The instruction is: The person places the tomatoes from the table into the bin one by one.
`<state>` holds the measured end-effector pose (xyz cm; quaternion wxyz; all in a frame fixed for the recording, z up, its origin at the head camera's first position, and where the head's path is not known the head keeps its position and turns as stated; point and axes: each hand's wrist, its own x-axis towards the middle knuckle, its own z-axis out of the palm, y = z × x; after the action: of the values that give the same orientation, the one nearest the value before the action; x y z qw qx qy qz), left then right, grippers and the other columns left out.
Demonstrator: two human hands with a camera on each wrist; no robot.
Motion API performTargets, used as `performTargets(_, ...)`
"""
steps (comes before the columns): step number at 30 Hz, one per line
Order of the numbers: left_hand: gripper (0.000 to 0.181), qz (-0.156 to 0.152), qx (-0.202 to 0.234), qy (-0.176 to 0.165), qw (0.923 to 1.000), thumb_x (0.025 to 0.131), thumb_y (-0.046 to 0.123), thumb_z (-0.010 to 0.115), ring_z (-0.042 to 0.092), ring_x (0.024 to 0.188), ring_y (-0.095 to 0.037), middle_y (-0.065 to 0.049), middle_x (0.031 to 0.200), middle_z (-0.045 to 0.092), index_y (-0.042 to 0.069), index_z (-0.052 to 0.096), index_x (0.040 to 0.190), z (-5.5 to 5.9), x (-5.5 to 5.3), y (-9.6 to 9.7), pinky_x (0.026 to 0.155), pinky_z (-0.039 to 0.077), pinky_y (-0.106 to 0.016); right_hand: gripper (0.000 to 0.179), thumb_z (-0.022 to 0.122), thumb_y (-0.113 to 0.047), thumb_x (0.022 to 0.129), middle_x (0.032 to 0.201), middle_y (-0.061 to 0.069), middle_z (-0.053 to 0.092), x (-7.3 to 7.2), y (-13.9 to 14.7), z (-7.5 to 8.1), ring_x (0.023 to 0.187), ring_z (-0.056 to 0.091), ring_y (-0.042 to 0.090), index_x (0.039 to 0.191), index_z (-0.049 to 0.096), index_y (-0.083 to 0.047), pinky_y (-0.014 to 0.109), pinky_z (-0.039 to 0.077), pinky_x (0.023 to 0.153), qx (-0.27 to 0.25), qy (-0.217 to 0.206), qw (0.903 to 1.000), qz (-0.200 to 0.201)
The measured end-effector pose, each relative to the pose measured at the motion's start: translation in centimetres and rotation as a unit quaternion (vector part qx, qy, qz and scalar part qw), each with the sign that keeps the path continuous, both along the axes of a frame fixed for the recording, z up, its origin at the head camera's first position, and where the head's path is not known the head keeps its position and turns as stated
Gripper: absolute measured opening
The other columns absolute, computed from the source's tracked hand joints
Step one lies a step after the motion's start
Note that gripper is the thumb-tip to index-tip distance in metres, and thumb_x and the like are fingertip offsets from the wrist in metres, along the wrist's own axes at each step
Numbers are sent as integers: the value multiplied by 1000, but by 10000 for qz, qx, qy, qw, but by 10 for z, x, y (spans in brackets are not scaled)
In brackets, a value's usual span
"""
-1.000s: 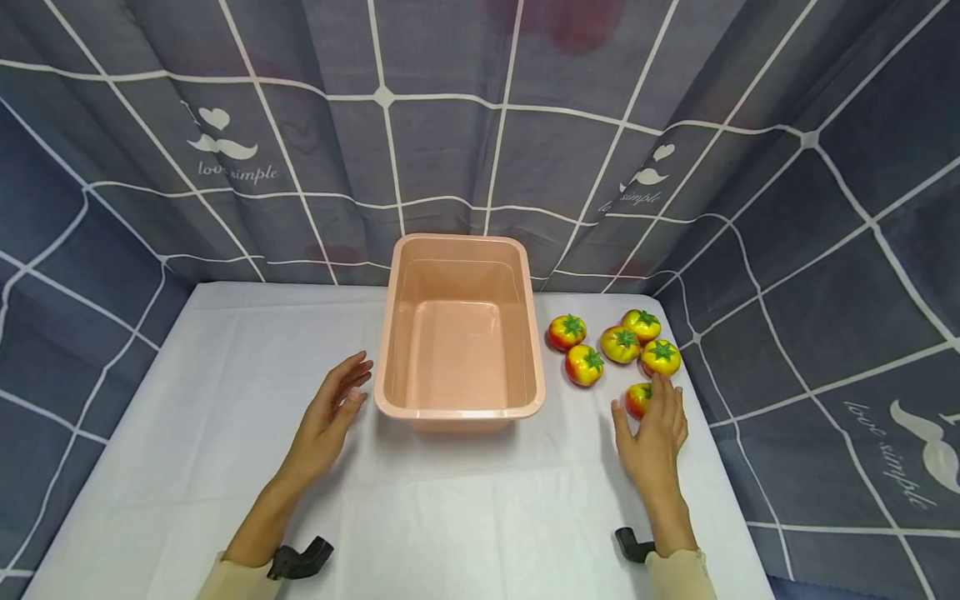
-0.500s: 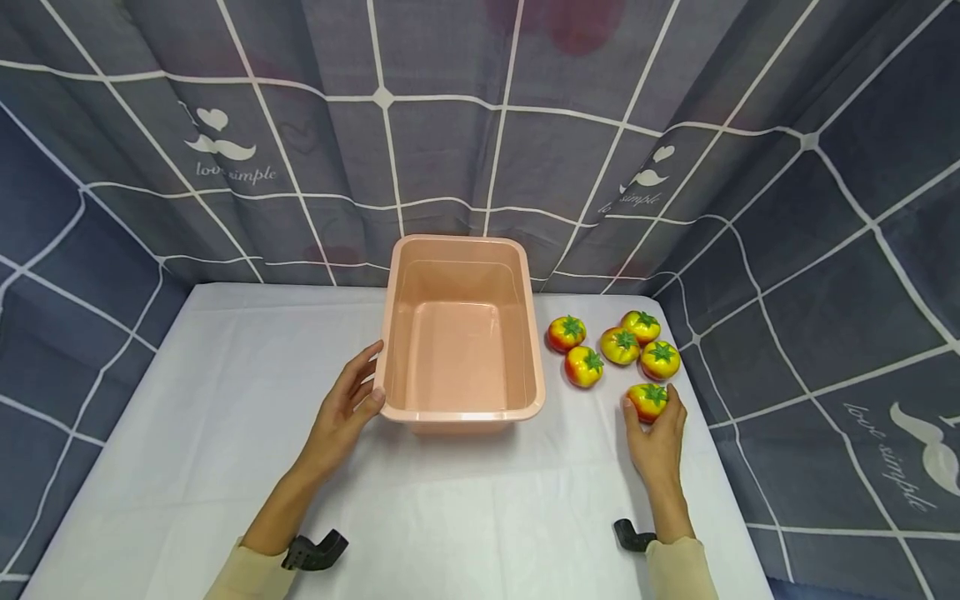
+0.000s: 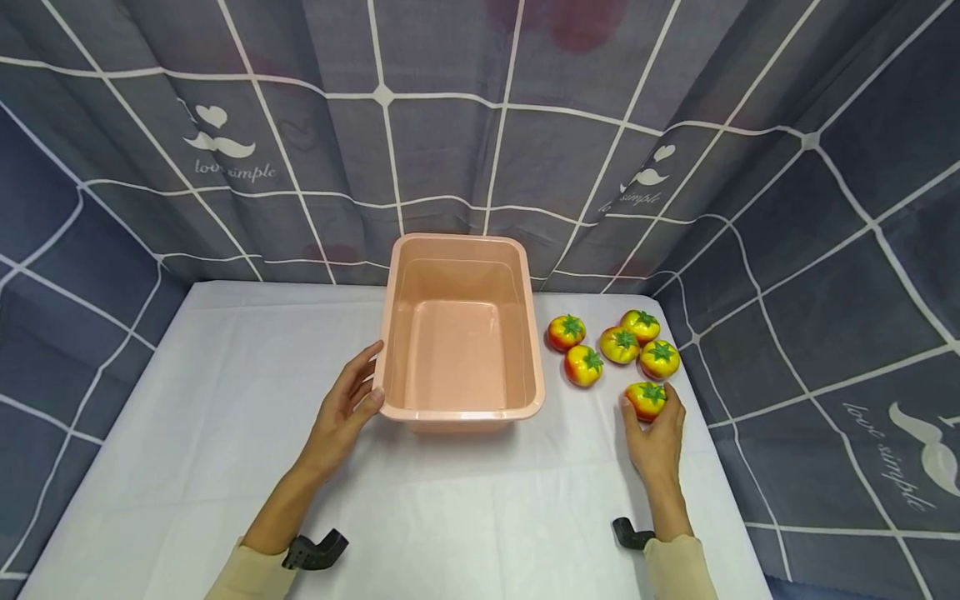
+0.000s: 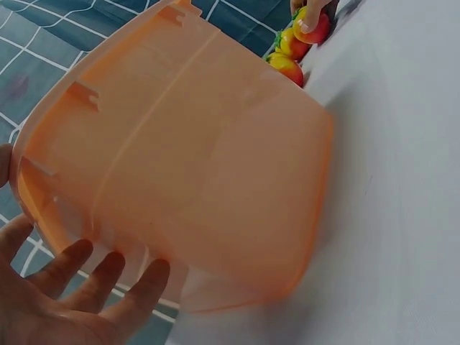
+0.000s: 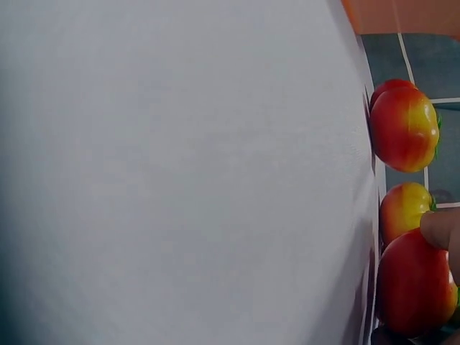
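A peach-coloured plastic basin [image 3: 459, 414] stands at the back middle of the white-covered table, with nothing inside. My left hand [image 3: 339, 417] touches its left side. In the left wrist view, the fingers [image 4: 108, 277] lie spread and fairly straight against the outer wall, below the rim. At the right, my right hand [image 3: 658, 437] holds a red-and-yellow tomato [image 3: 647, 400] with a green leafy top, thumb on its left and fingers on its right. The tomato appears to be still on the table. In the right wrist view, a fingertip [image 5: 438, 228] presses on the red tomato [image 5: 413, 287].
Several more red-and-yellow tomatoes [image 3: 583, 366] sit behind the right hand, between the basin and the table's right edge. A dark grey gridded curtain [image 3: 442, 158] surrounds the table [image 3: 465, 517] at the back and sides. Each wrist carries a black mount [image 3: 317, 552].
My left hand has moved right and forward to touch the basin's side. My right hand has drawn back slightly and taken hold of the nearest tomato. Little differs over the last half second.
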<state>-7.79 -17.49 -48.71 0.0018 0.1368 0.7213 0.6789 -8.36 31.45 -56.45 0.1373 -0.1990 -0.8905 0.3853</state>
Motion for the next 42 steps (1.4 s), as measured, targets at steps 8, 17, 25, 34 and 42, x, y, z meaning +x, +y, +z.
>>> performTargets(8,68,-66,50,-89,9999,110,4,53,54,145,-25,-21,166,41,26,31,171,0,1,0,109,53,-16,85,74,-28,102,163,28,35,4,-4,9,155,36,46,167,25,-7,64,26,133,-112,245,9996,49)
performTargets(17,70,-69,17,-124,9999,109,5,54,56,140,-8,-28,164,38,27,30,171,2,2,0,107,55,-18,83,77,-25,100,165,22,38,12,-28,38,150,44,41,167,30,-10,63,38,128,-514,689,9955,394)
performTargets(25,71,-67,-18,-151,9999,110,5,54,55,144,-24,-18,166,41,28,29,171,1,2,-2,107,54,-17,82,82,-12,95,163,11,46,15,-65,67,140,50,18,164,39,-13,4,35,114,-564,1679,9766,1221)
performTargets(34,71,-45,-11,-169,9998,110,5,55,55,144,-27,-22,164,41,27,28,172,0,2,-2,106,55,-16,87,85,0,89,159,14,50,19,-104,96,140,52,3,163,42,-12,11,41,121,-869,2238,9488,2052)
performTargets(42,71,-33,-19,-187,9998,110,6,55,56,139,-9,-28,164,39,29,28,172,-1,2,0,105,55,-15,91,86,0,87,160,9,50,22,-129,106,142,53,10,163,41,-18,15,42,123,-1008,2257,9359,2511)
